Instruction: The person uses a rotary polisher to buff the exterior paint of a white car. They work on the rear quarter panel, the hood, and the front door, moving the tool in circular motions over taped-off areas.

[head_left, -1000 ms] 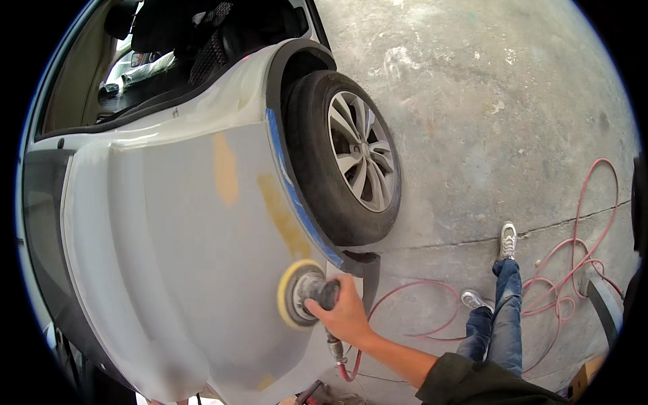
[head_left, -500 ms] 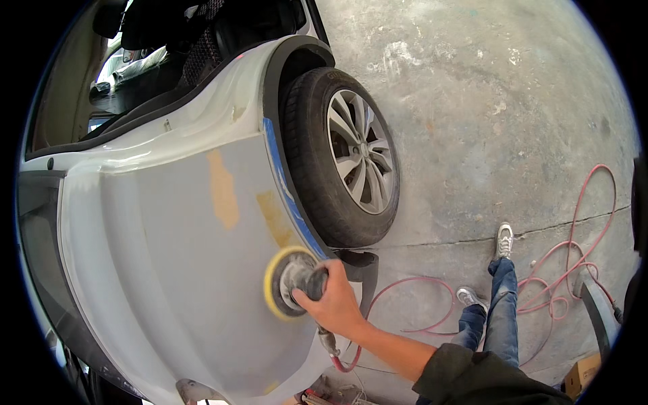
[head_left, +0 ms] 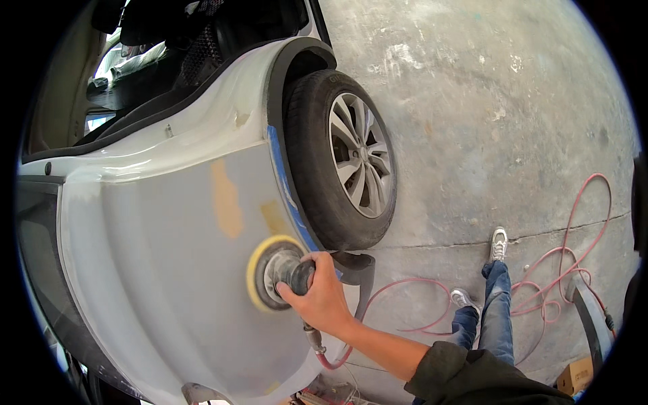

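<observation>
My right hand (head_left: 322, 297) grips a round air sander (head_left: 277, 271) with a yellow pad, pressed flat against the sanded grey-white rear panel of a car (head_left: 155, 270). The pad sits just below two tan filler patches (head_left: 226, 199) and beside the blue masking tape (head_left: 283, 182) that lines the wheel arch. A red air hose (head_left: 405, 304) runs from the sander's base down and across the floor. My left hand is out of sight.
The car's rear wheel (head_left: 351, 162) with its silver rim stands right of the sander. My legs in jeans and white shoes (head_left: 496, 297) stand on the concrete floor, with coils of red hose (head_left: 574, 270) to the right. A cardboard box (head_left: 574, 374) lies at the lower right.
My right hand has slid the sander up and leftward along the panel, closer to the filler patches.
</observation>
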`<state>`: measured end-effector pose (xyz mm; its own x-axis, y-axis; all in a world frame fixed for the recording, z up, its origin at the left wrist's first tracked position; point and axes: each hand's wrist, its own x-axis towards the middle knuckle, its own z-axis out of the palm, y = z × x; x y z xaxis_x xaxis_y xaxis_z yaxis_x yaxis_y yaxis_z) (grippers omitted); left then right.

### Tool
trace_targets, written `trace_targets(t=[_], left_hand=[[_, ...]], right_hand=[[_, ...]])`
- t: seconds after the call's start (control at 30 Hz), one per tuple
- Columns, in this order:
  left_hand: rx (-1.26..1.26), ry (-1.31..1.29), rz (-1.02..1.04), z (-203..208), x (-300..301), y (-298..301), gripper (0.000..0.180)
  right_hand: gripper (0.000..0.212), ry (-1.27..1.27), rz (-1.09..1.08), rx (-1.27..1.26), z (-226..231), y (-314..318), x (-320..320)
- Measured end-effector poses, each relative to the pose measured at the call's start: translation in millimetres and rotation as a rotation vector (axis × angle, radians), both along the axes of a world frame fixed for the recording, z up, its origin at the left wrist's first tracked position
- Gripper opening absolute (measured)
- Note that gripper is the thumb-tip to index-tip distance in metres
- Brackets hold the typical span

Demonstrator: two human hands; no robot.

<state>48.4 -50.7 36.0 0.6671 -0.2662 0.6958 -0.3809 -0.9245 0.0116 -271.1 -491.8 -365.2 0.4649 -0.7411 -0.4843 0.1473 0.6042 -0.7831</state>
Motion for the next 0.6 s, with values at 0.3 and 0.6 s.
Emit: trace_targets(t=[0.3, 0.6], left_hand=[[-0.02, 0.005, 0.017, 5, -2, -4, 0.063], [-0.02, -0.001, 0.028, 11, -4, 0, 0.063]], right_hand=[[0.066, 0.001, 0.003, 0.032, -1, 0, 1], [0.062, 0.017, -0.079, -0.009, 13, -77, 26]])
